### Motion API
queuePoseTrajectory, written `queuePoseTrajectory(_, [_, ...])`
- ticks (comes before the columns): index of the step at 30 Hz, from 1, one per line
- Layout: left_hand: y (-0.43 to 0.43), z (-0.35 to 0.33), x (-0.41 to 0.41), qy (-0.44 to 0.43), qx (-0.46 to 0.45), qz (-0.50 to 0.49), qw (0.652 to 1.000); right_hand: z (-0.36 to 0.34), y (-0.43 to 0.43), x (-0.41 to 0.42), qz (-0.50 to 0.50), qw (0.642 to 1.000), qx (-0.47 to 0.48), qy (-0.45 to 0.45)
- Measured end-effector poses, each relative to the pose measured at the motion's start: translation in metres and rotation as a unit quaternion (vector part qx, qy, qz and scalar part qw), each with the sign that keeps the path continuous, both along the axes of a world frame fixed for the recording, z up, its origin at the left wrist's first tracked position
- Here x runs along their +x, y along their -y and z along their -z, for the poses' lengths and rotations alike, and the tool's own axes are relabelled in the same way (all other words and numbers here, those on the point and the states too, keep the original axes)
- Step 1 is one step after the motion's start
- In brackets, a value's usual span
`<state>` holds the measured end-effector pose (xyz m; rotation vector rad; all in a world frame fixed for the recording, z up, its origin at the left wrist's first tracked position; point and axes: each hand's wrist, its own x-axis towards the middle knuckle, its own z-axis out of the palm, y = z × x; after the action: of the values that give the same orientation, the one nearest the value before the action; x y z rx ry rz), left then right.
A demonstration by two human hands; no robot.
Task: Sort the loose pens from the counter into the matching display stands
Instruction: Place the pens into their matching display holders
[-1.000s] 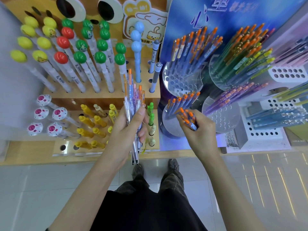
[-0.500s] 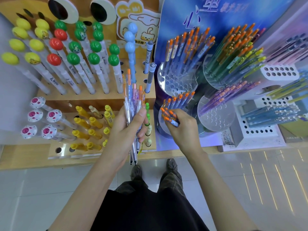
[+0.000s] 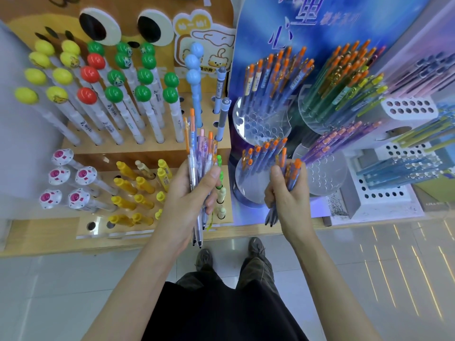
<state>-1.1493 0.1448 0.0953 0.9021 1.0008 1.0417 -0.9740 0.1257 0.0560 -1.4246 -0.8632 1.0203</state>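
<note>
My left hand (image 3: 190, 193) grips a mixed bundle of pens (image 3: 200, 148) upright, orange, blue and pink tops above the fist, tips below the palm. My right hand (image 3: 286, 193) holds a smaller bunch of blue pens with orange tops (image 3: 293, 171), tips pointing down past the wrist. It hovers between two clear round stands: the lower left stand (image 3: 248, 183) holds several matching blue-and-orange pens, and the lower right stand (image 3: 325, 175) holds purple pens.
A wooden stand (image 3: 147, 148) on the left carries ball-topped pens, yellow pens and pink-capped pens. Upper clear stands (image 3: 261, 119) hold orange-topped blue and green pens. White perforated racks (image 3: 384, 193) sit at right. The counter edge (image 3: 49, 247) runs along the front, tiled floor below.
My right hand, with its bunch of orange-topped pens, has shifted between the two lower clear stands and tilted the pens more upright. The left hand keeps its bundle in place.
</note>
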Motion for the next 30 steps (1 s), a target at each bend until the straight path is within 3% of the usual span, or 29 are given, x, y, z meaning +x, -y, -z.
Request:
queuePoseTrajectory(5, [0.002, 0.002, 0.005, 0.001, 0.003, 0.015, 1.000, -0.011, -0.001, -0.001, -0.041, 0.997, 0.054, -0.042])
queuePoseTrajectory(9, [0.001, 0.002, 0.007, 0.002, 0.008, 0.015, 1.000, -0.014, -0.002, -0.001, -0.001, 0.998, 0.032, -0.055])
queuePoseTrajectory(18, [0.003, 0.000, 0.007, 0.006, 0.008, 0.010, 1.000, -0.013, -0.014, 0.008, 0.071, 0.993, 0.026, 0.085])
queuePoseTrajectory(24, [0.004, -0.001, 0.008, 0.010, 0.001, 0.001, 1.000, -0.009, -0.019, 0.004, 0.061, 0.980, 0.034, 0.185])
queuePoseTrajectory(30, [0.003, -0.002, 0.005, 0.012, -0.004, -0.010, 1.000, -0.002, -0.021, 0.001, 0.064, 0.971, 0.034, 0.229])
